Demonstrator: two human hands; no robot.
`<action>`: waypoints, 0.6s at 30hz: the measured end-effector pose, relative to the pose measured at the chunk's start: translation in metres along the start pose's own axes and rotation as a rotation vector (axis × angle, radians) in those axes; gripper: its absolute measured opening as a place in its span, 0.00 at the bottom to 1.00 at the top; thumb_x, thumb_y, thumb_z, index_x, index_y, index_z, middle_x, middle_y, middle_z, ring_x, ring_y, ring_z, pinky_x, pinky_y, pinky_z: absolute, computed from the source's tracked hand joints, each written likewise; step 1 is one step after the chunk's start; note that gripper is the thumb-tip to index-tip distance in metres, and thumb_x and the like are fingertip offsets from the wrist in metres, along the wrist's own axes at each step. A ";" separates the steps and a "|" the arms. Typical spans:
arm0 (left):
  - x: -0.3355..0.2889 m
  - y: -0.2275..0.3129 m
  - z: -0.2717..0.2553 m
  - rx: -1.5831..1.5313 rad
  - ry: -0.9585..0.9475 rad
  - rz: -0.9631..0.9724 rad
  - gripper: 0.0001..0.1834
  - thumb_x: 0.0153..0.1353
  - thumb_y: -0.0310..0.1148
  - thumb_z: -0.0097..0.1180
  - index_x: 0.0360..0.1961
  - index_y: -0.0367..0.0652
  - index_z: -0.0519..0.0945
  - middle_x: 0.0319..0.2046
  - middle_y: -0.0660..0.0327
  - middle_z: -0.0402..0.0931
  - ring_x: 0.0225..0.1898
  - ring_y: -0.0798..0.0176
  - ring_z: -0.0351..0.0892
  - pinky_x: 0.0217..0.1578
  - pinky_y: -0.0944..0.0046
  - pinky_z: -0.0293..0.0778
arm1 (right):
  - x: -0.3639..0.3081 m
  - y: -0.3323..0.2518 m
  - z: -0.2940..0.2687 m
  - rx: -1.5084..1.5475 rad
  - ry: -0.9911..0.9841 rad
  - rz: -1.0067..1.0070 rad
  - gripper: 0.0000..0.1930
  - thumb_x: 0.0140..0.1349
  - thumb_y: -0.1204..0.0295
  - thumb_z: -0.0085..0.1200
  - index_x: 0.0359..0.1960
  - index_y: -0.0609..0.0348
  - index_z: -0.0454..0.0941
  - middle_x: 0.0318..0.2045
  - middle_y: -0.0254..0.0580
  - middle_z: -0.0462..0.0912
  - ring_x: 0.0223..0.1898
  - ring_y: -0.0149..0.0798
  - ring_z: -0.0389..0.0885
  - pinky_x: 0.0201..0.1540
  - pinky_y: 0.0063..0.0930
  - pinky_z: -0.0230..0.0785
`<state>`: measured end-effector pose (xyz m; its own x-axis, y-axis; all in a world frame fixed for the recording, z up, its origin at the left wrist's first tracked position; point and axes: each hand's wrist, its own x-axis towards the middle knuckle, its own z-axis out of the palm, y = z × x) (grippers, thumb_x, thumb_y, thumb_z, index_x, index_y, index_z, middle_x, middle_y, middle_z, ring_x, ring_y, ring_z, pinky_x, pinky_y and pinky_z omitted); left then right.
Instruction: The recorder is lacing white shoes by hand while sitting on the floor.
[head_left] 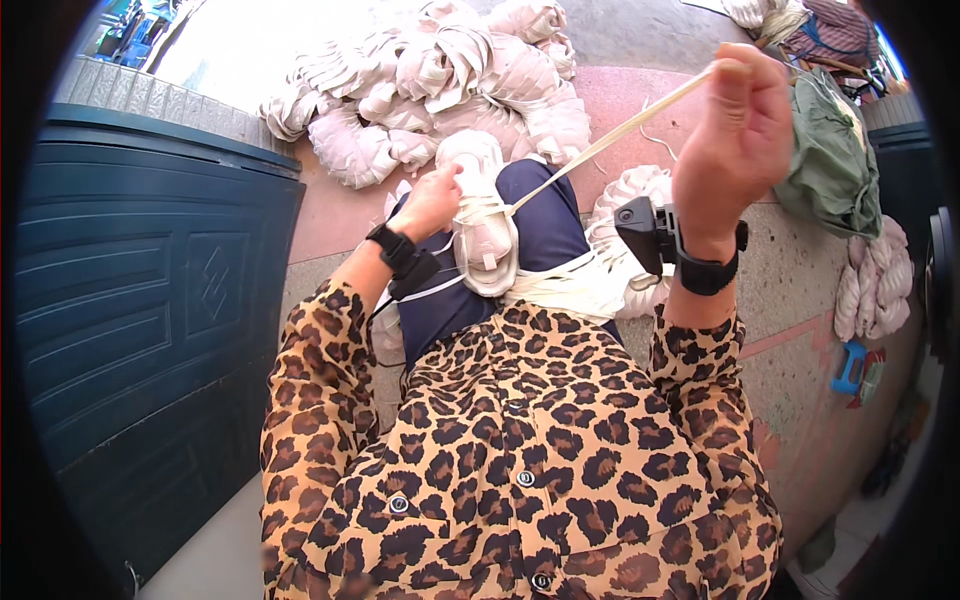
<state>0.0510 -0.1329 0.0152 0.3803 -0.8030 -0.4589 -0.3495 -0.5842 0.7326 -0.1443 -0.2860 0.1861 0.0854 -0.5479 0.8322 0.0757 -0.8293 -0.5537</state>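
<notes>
A pale pinkish-white lace-up shoe (490, 245) rests on my lap between my dark-blue-clad thighs, its toe end and sole edge showing. From its lacing a cream shoelace (610, 135) runs taut, up and right, to my right hand (735, 130). That hand is raised high, with thumb and fingers closed on the lace. My left hand (432, 202) is at the shoe's left side, fingers curled in; what they grip is hidden. A bundle of loose cream laces (570, 288) lies across my right thigh.
A large heap of tied pale shoes (450, 75) covers the floor ahead. More pale shoes (872, 285) lie at right, below a green sack (825, 150). A dark blue panelled door (150, 260) stands close on the left. A blue plastic object (850, 368) is on the right floor.
</notes>
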 end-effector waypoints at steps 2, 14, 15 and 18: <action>-0.011 -0.022 -0.003 0.041 -0.007 0.017 0.23 0.52 0.22 0.43 0.53 0.37 0.63 0.37 0.53 0.73 0.14 0.68 0.71 0.12 0.68 0.68 | 0.001 0.005 0.001 0.068 0.097 0.065 0.07 0.62 0.73 0.47 0.33 0.65 0.74 0.29 0.31 0.73 0.30 0.24 0.68 0.36 0.14 0.60; -0.033 -0.038 -0.001 0.196 0.026 0.142 0.12 0.52 0.28 0.52 0.38 0.37 0.74 0.24 0.55 0.75 0.27 0.60 0.76 0.29 0.64 0.70 | -0.126 0.033 0.037 0.309 -1.339 1.135 0.12 0.60 0.68 0.44 0.26 0.63 0.74 0.15 0.30 0.74 0.18 0.24 0.71 0.20 0.23 0.64; -0.035 -0.038 -0.002 -0.010 -0.054 0.034 0.11 0.53 0.29 0.53 0.37 0.35 0.74 0.20 0.61 0.74 0.22 0.70 0.73 0.26 0.70 0.69 | -0.152 0.031 0.043 0.297 -1.363 1.082 0.11 0.58 0.69 0.45 0.25 0.64 0.75 0.15 0.35 0.75 0.19 0.27 0.73 0.22 0.25 0.66; -0.039 -0.042 0.000 -0.234 0.005 -0.065 0.10 0.54 0.31 0.54 0.34 0.35 0.75 0.19 0.66 0.72 0.22 0.78 0.69 0.24 0.75 0.66 | -0.206 0.035 0.053 0.084 -1.353 0.930 0.10 0.54 0.71 0.46 0.26 0.65 0.76 0.19 0.50 0.77 0.23 0.43 0.78 0.29 0.33 0.70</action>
<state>0.0510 -0.0771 0.0022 0.4003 -0.7637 -0.5064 -0.1167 -0.5906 0.7985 -0.1066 -0.1967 -0.0062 0.8794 -0.2981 -0.3713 -0.4486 -0.2575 -0.8558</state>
